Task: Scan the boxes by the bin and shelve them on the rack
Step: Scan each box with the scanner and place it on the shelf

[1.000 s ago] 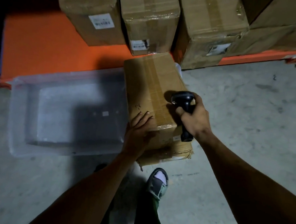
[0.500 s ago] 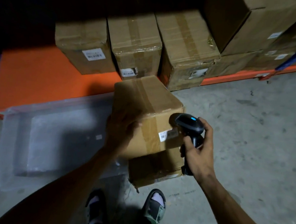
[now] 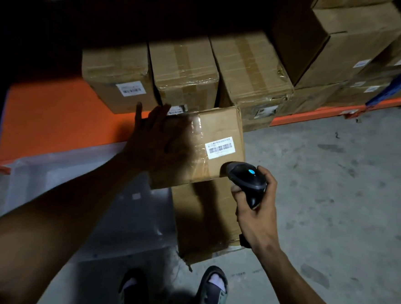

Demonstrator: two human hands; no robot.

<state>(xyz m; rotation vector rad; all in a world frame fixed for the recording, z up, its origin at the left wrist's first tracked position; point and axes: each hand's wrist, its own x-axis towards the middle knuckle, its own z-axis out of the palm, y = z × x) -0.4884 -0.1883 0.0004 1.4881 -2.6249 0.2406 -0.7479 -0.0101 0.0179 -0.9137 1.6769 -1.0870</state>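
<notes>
Left hand (image 3: pixel 156 134), fingers spread flat, presses on the taped face of the top box (image 3: pixel 202 149) and tips it toward the viewer, so the barcode label (image 3: pixel 220 147) faces up w/ nothing over it. Right hand (image 3: pixel 254 203) grips the scanner (image 3: pixel 245 181) by its handle, nose just below the label, prob. aimed for a read; blue light on its back is lit. Top box rests on a second box (image 3: pixel 204 223) standing on the floor (image 3: pixel 323 184), just beside the clear bin (image 3: pixel 92 191) at left. Beyond, the orange rack (image 3: pixel 52 117) carries a row of labelled boxes, open space at its left end, likely the slot for this box after scanning.
</notes>
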